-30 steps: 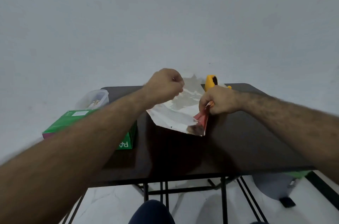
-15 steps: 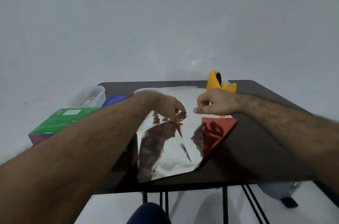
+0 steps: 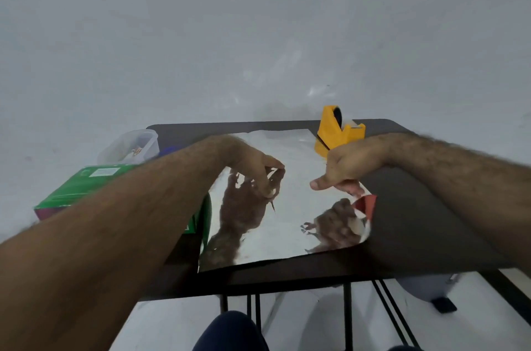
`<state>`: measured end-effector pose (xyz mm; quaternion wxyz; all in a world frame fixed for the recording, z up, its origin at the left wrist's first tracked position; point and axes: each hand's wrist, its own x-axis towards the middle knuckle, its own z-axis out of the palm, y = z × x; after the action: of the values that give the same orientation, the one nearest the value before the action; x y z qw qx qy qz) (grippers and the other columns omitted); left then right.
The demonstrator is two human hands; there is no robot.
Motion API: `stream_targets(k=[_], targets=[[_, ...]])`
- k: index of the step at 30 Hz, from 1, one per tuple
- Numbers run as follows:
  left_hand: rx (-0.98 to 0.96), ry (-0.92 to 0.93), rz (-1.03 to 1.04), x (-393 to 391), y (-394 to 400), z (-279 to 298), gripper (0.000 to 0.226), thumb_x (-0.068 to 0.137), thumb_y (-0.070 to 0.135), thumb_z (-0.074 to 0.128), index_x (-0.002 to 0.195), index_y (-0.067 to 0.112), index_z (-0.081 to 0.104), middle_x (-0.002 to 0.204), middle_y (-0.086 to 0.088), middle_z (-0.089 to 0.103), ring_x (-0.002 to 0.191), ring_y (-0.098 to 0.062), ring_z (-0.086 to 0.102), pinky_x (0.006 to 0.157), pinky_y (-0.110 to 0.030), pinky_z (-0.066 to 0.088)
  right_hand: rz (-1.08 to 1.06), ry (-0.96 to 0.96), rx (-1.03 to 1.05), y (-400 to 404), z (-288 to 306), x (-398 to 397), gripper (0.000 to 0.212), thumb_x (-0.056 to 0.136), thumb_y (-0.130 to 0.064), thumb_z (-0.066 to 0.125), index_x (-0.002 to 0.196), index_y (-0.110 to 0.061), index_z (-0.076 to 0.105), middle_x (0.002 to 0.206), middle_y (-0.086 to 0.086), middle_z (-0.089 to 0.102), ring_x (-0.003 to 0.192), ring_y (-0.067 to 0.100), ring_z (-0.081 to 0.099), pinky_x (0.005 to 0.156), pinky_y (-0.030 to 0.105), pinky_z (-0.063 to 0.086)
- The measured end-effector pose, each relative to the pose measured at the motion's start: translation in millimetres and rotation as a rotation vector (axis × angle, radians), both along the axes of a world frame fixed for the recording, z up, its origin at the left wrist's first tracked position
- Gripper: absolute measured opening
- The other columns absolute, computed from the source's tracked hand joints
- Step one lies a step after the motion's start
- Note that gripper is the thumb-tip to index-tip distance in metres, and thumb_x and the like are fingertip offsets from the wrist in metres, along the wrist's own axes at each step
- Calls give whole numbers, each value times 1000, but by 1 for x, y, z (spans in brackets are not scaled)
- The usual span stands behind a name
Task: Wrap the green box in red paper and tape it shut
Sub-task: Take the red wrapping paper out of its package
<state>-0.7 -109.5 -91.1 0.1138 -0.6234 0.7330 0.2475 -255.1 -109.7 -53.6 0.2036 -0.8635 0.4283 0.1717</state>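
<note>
1. We see the red paper [image 3: 287, 201] spread on the dark surface [image 3: 416, 221] with its shiny silver side up; the red colour shows only at the curled corner just under the right hand [image 3: 344, 169]. We think it lies this way so that the red side comes outside after wrapping.
2. The left hand [image 3: 255, 169] has its fingers curled down, with the fingertips on the paper; it seems to pin or pinch the sheet, but we cannot tell which.
3. The right hand is loosely curled with the thumb pointing to the left hand; if the fingers hold the paper edge below, we cannot tell.
4. The green box [image 3: 83, 189] stands to the left of the left hand, beside the paper, not yet on it. The left forearm covers most of it.
5. The yellow tape dispenser [image 3: 336, 132] waits just behind the right hand, probably for later.
6. A clear container [image 3: 129, 146] stands behind the box; its contents are too blurred to name.
</note>
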Motion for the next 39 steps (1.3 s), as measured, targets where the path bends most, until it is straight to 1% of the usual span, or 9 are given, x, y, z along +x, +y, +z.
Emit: stream_targets(k=[4, 6, 10, 12, 15, 18, 22, 32, 39], targets=[[3, 17, -6, 2, -1, 0, 117, 67, 46, 87, 165, 42, 22, 167, 7, 34, 146, -28, 44, 113, -49, 49, 12, -322, -248, -6, -7, 7, 51, 97, -57, 68, 70, -13, 64, 66, -8, 60, 61, 4, 54, 67, 25, 45], [-20, 50, 13, 4, -2, 0, 116, 75, 41, 90, 166, 44, 19, 174, 8, 21, 157, -28, 29, 118, -46, 42, 46, -310, -259, -8, -11, 13, 33, 94, -58, 71, 105, -27, 73, 108, -16, 70, 104, 2, 63, 90, 28, 49], [-4, 63, 25, 5, 0, 0, 115, 74, 39, 91, 165, 44, 21, 174, 9, 20, 158, -30, 27, 105, -46, 47, 89, -113, -158, -12, -28, 22, 96, 75, -80, 75, 157, -47, 38, 168, -13, 33, 153, 17, 34, 124, 44, 34], [18, 89, 32, 6, 1, -2, 113, 76, 33, 91, 165, 41, 23, 172, 6, 26, 153, -32, 35, 97, -49, 56, 100, -77, -128, -10, -36, 26, 105, 73, -80, 77, 161, -45, 31, 169, -12, 30, 149, 18, 39, 121, 43, 40], [-61, 83, 27, 15, 12, 0, 110, 78, 37, 90, 166, 41, 23, 174, 6, 24, 158, -27, 28, 120, -56, 41, 68, -105, -49, -2, -41, 28, 102, 76, -71, 82, 161, -42, 35, 165, -8, 35, 136, 20, 53, 101, 40, 59], [-214, 44, 9, 24, 35, 21, 95, 86, 42, 84, 165, 41, 31, 174, 8, 25, 160, -19, 24, 130, -47, 22, 51, -184, -158, 4, -37, 31, 95, 77, -76, 77, 159, -42, 40, 168, -11, 33, 150, 19, 38, 120, 45, 42], [-267, 91, 48, 44, 87, 53, 79, 90, 32, 82, 158, 43, 43, 168, 6, 39, 155, -13, 34, 124, -38, 29, 63, -279, -198, 23, -40, 54, 89, 84, -79, 67, 159, -40, 40, 168, -12, 34, 154, 16, 33, 126, 43, 31], [-167, -188, 224, 136, 183, 71, 137, 52, 46, 93, 166, 43, 18, 159, 8, 38, 142, -20, 39, 118, -44, 37, 82, -278, -276, 71, -60, 104, 88, 86, -83, 58, 161, -43, 35, 167, -6, 37, 149, 21, 41, 122, 48, 36], [-279, -145, 218, 149, 188, 49, 127, 56, 31, 101, 160, 36, 30, 139, -3, 53, 114, -24, 60, 98, -38, 51, 86, -156, -279, 85, -67, 117, 90, 82, -86, 52, 159, -41, 38, 149, -2, 57, 134, 24, 54, 112, 48, 46]])
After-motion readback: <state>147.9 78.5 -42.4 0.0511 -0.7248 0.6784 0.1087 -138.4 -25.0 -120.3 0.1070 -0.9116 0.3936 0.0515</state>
